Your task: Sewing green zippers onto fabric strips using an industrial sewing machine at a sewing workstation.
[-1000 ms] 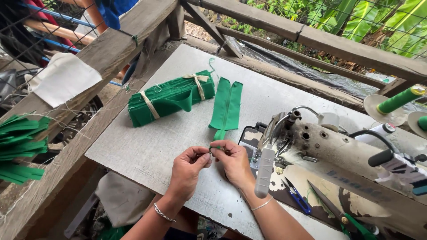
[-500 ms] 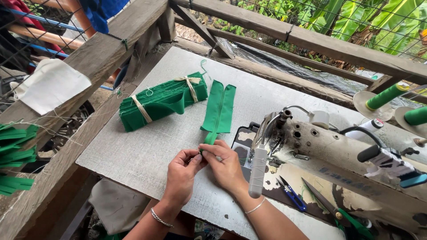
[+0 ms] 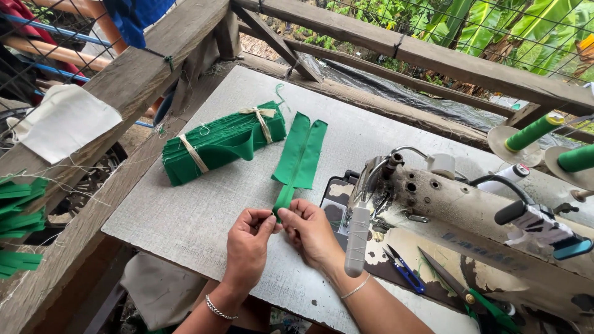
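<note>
A long green fabric strip (image 3: 301,154) lies on the grey tabletop (image 3: 185,210), its near end folded narrow. My left hand (image 3: 247,246) and my right hand (image 3: 311,232) pinch that near end together between fingertips. A tied bundle of green fabric pieces (image 3: 219,143) sits to the left of the strip. The worn sewing machine (image 3: 458,216) stands just right of my right hand.
Blue-handled thread snips (image 3: 405,272) and green-handled scissors (image 3: 476,297) lie on the machine bed. Two green thread spools (image 3: 560,145) stand at the right. A wooden rail (image 3: 111,86) runs along the left, with white cloth (image 3: 62,120) and more green pieces (image 3: 18,222) beyond it.
Both hands stay on the strip's near end, fingers working closer together on the fold. The view has shifted slightly; nothing else has moved.
</note>
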